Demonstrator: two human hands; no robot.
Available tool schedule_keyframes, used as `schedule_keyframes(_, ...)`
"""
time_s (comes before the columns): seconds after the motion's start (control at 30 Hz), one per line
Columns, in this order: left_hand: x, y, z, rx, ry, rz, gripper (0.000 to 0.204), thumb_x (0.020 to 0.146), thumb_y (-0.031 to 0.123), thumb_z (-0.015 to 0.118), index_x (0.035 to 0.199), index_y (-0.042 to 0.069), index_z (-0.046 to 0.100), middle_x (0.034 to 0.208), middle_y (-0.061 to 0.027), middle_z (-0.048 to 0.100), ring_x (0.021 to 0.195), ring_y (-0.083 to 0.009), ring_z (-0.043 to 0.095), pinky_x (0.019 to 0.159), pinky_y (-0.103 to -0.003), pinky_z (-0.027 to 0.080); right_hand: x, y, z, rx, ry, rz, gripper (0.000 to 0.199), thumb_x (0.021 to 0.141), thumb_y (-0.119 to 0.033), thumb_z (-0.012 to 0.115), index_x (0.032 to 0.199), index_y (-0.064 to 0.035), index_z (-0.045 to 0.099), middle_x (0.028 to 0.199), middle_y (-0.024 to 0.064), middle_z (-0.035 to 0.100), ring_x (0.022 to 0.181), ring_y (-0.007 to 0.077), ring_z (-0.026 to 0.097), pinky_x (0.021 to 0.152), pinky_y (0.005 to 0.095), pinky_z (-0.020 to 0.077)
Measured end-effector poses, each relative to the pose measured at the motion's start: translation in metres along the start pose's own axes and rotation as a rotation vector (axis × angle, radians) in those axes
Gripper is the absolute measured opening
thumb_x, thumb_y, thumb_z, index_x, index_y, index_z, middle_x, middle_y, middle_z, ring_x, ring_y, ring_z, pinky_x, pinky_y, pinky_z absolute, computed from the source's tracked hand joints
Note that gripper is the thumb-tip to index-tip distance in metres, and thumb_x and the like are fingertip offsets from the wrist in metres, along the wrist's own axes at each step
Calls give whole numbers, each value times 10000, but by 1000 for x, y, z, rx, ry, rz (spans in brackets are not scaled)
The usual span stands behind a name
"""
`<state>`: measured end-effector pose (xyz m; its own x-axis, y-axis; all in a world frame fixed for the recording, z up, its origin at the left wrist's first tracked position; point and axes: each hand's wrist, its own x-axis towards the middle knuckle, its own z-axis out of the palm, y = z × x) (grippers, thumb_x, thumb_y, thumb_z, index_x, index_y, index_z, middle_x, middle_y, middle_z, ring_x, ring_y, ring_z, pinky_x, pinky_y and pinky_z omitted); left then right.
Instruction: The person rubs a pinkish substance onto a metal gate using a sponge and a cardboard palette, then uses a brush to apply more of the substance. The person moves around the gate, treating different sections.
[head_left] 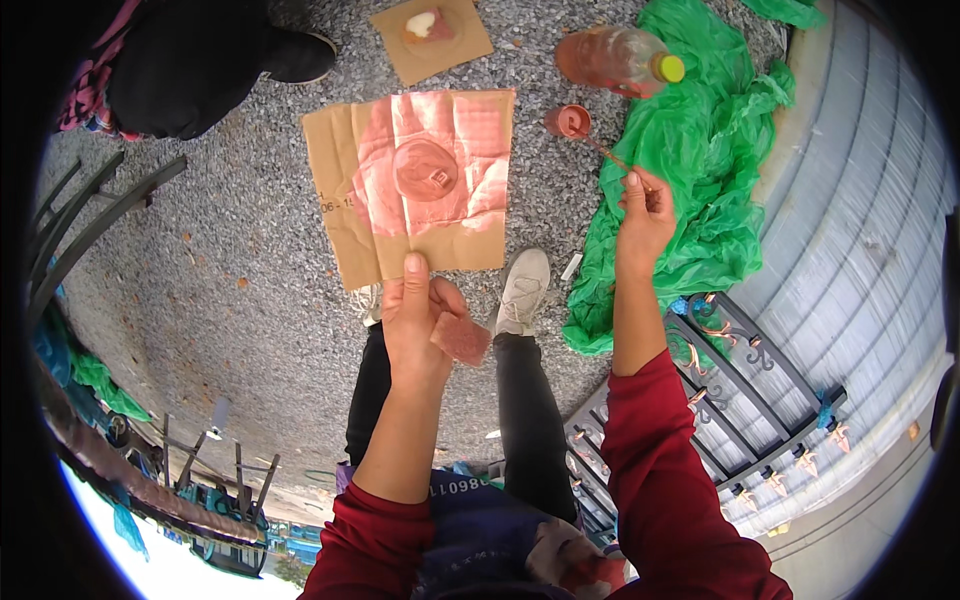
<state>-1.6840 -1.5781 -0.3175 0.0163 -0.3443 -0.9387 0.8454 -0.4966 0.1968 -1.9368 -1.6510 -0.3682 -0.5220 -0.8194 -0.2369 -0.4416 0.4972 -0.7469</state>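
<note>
My left hand (410,310) grips the lower edge of a cardboard sheet (340,235), thumb on top. A pink coating covers much of the sheet, and a round, disc-like shape (427,169) shows in its middle. A pinkish sponge-like piece (461,338) is also held in the curled fingers of that hand. My right hand (646,212), off to the right, pinches a thin stick (612,156), perhaps a brush. Its far end reaches toward a small red-stained cup (573,121) on the gravel; whether it touches the cup I cannot tell.
Behind the cup lies a clear bottle (605,60) with a yellow cap, by a crumpled green plastic sheet (705,170). A smaller cardboard piece (405,67) bears a white-and-reddish lump. A person in black (185,70) is at upper left. Dark ironwork (740,390) stands right of my legs.
</note>
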Motion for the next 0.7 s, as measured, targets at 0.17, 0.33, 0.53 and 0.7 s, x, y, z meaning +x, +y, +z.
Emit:
schedule_keyframes(0.17, 2, -3, -1, 23, 17, -9, 282, 946, 348, 520, 1026, 78, 513, 561, -66, 518, 450, -115, 480, 416, -244, 402, -6, -7, -6, 96, 36, 55, 222, 877, -185, 649, 998, -2, 615, 831, 41, 625, 694, 80, 536, 594, 215, 459)
schedule_keyframes(0.33, 1, -4, -3, 35, -9, 14, 300, 946, 356, 517, 1032, 69, 512, 562, -65, 518, 448, -112, 477, 410, -246, 401, -8, -2, -10, 101, 73, 110, 226, 877, -204, 651, 995, -14, 614, 846, 43, 618, 687, 85, 534, 594, 219, 462)
schedule_keyframes(0.53, 1, -5, -4, 34, -5, 8, 289, 952, 341, 510, 1057, 72, 525, 562, -62, 518, 451, -107, 480, 413, -240, 397, -6, 5, -20, 223, 147, 231, 198, 877, -195, 648, 972, -25, 608, 850, 51, 629, 709, 92, 546, 599, 224, 460)
schedule_keyframes(0.7, 0, -5, -4, 39, -22, -1, 285, 953, 337, 510, 1052, 70, 530, 570, -63, 522, 460, -101, 484, 419, -232, 391, -4, 16, -24, 193, 117, 281, 164, 871, -208, 658, 946, -73, 602, 884, 34, 637, 711, 77, 550, 600, 211, 467)
